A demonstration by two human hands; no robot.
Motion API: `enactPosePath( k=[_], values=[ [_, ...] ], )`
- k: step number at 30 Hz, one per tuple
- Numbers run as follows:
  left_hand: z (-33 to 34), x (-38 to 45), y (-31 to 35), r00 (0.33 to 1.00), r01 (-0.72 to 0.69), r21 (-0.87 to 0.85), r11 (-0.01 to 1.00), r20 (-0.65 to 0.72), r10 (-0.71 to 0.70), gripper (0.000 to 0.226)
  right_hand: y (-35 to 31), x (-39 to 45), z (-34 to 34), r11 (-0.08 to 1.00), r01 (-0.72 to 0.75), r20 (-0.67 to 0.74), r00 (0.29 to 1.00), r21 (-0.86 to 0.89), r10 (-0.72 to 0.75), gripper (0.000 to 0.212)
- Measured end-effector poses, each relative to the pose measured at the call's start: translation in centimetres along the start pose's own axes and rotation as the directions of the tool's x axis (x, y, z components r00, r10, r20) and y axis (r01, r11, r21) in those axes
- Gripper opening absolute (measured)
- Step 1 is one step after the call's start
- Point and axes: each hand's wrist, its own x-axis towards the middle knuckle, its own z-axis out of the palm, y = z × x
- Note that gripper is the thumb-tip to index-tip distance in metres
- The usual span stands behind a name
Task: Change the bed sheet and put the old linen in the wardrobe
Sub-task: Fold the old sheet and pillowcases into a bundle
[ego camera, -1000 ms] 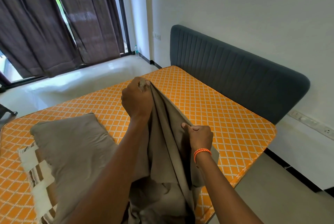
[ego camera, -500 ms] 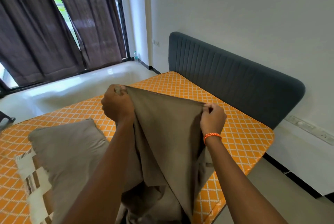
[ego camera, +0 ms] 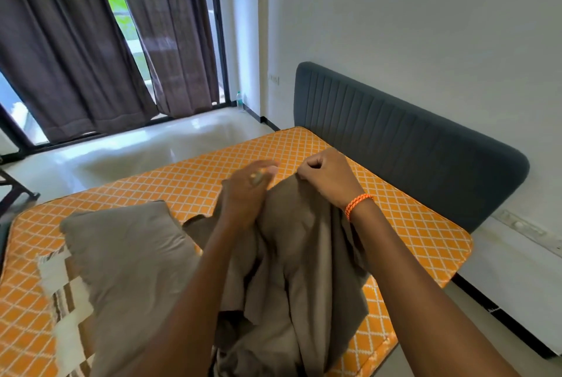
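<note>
A taupe bed sheet [ego camera: 298, 255] hangs bunched over the near side of the bare orange diamond-patterned mattress [ego camera: 410, 224]. My right hand [ego camera: 325, 177], with an orange band at the wrist, grips the sheet's top edge in a fist. My left hand [ego camera: 248, 191] is blurred just to its left. Its fingers are stretched out against the upper part of the sheet and hold nothing that I can see. Both hands are raised above the mattress near the headboard end.
A taupe pillow [ego camera: 127, 255] lies on the mattress at the left, over a brown and white striped cloth [ego camera: 60, 300]. A dark grey padded headboard [ego camera: 395, 145] stands against the white wall. Brown curtains [ego camera: 76, 57] and a small bottle [ego camera: 240, 100] are at the far side.
My left hand has let go of the sheet's corner and swung right towards my right hand, so the stretched edge has collapsed. My right hand still holds the sheet.
</note>
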Motion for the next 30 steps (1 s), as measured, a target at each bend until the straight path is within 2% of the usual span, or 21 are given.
enactPosePath(
  k=[2, 4, 6, 10, 13, 15, 18, 22, 26, 30],
  values=[
    [1.2, -1.1, 0.8, 0.984, -0.031, -0.108, 0.994, 0.171, 0.049, 0.021, -0.1, 0.3, 0.8, 0.999, -0.042, 0.032, 0.999, -0.006, 0.042, 0.041],
    [1.7, -1.8, 0.7, 0.965, -0.006, -0.162, 0.987, 0.257, 0.048, 0.027, 0.1, 0.5, 1.2, 0.995, -0.095, 0.069, 0.993, 0.005, 0.094, 0.037],
    [1.9, -2.0, 0.4, 0.952, 0.010, -0.171, 0.985, 0.304, 0.043, 0.031, 0.4, 0.5, 1.2, 0.995, -0.102, 0.090, 0.991, 0.016, 0.101, 0.029],
    [1.8, -1.8, 0.5, 0.954, 0.003, -0.197, 0.980, 0.295, 0.056, 0.017, 0.4, 0.2, 0.7, 0.995, -0.103, 0.067, 0.992, -0.007, 0.103, 0.020],
    [1.9, -1.2, 0.3, 0.955, -0.079, -0.033, 0.996, 0.285, 0.086, 0.013, 0.4, -0.1, 0.3, 0.994, -0.099, 0.051, 0.994, -0.037, 0.100, 0.021],
    [2.1, -1.0, 0.2, 0.954, -0.136, 0.116, 0.984, 0.284, 0.098, 0.009, 0.4, -0.4, 0.3, 0.994, -0.093, 0.011, 0.996, -0.055, 0.093, 0.026],
    [2.5, -0.9, 0.4, 0.952, -0.167, 0.242, 0.956, 0.291, 0.093, 0.007, 0.6, -0.9, 0.4, 0.991, -0.089, -0.063, 0.995, -0.105, 0.082, 0.026],
    [3.0, -0.8, 0.9, 0.988, -0.104, 0.321, 0.941, 0.145, 0.060, 0.012, 1.4, -1.6, 1.2, 0.954, -0.093, -0.109, 0.992, -0.287, 0.064, 0.017],
    [3.2, -1.1, 1.2, 0.999, -0.025, 0.338, 0.941, -0.030, 0.038, 0.012, 2.7, -2.7, 1.8, 0.857, -0.181, -0.157, 0.981, -0.482, 0.119, 0.010],
    [2.9, -1.1, 1.0, 0.986, 0.054, 0.294, 0.954, -0.169, -0.003, 0.013, 4.4, -3.5, 1.7, 0.833, -0.272, -0.202, 0.960, -0.481, 0.196, 0.011]
  ],
)
